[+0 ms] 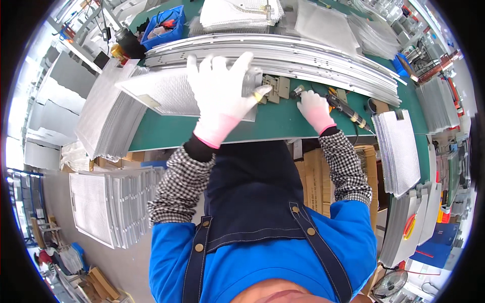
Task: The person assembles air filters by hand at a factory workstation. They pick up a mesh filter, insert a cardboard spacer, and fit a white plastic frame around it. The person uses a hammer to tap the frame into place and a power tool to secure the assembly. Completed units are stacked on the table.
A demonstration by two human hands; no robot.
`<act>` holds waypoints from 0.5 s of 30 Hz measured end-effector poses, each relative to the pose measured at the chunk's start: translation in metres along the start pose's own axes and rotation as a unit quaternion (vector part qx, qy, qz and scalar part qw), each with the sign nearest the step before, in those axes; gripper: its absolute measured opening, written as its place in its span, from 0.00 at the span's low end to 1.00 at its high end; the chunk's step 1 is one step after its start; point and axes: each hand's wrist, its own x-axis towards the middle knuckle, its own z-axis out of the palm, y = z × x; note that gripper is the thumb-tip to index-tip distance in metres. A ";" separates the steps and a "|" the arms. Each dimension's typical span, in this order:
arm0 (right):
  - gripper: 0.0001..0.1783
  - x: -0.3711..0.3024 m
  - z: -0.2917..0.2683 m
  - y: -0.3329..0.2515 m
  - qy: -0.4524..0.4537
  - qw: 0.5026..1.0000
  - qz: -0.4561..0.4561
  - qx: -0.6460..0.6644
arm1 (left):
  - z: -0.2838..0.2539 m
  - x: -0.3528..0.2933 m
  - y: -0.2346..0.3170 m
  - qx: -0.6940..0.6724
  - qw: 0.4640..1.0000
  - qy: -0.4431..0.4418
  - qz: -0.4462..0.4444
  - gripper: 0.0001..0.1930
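Observation:
Both my hands wear white gloves with pink cuffs. My left hand (217,88) is raised over a silver mesh filter panel (169,93), its fingers spread and its thumb out to the right. Whether the palm touches the panel cannot be seen. Beside that thumb lie several grey-beige plastic pieces (275,90) on the green table. My right hand (316,108) is low over the table, fingers curled together by a small grey piece (298,92); what they grip is unclear. A black and yellow power screwdriver (348,110) lies just right of it.
Long silver metal profiles (283,55) lie across the green table (177,132) behind my hands. Mesh panel stacks stand at the left (108,111) and right (396,151). A blue bin (166,28) sits at the back left. More panels (111,207) stand on the floor.

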 end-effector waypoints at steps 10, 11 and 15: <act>0.12 -0.018 -0.097 -0.030 0.044 0.696 0.026 0.716 | 0.025 -0.003 -0.008 -0.037 0.996 0.084 -0.022 0.22; 0.13 -0.025 -0.111 -0.045 0.132 0.574 0.002 0.808 | 0.028 0.002 -0.006 -0.042 0.996 0.080 -0.027 0.22; 0.22 -0.045 -0.111 -0.102 0.220 0.617 -0.130 0.744 | 0.032 0.006 -0.010 -0.056 0.995 0.076 -0.027 0.21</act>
